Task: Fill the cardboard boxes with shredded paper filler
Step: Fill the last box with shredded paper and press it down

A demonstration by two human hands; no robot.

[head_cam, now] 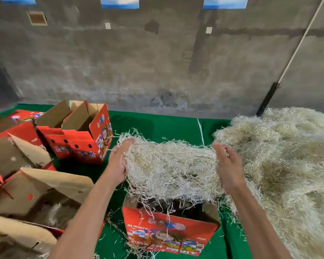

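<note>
Nearest you, a red printed box (168, 232) stands open on the green table cover (157, 126), its top partly hidden by loose strands hanging into it. Directly above that box you hold a wide bundle of shredded paper (172, 165) stretched between both hands. Your left hand (120, 161) grips the bundle's left end, fingers curled into the strands with the thumb up on top. Your right hand (226, 165) clamps the right end the same way, fingers wrapped around the paper. The two hands sit well apart, with the bundle sagging slightly between them and its lower fringe trailing down to the box opening.

To your left, close in, lie several opened boxes (36, 193) with brown flaps spread out; one of them shows pale filler inside. To your right, a big heap of shredded paper (288, 165) covers the table, and the right end of your bundle runs just beside it.

Farther back on the left, another red box (79, 141) stands upright with its flaps raised. Beyond the table rises a grey concrete wall (157, 62), and a white pole (297, 43) leans against it at the right.
</note>
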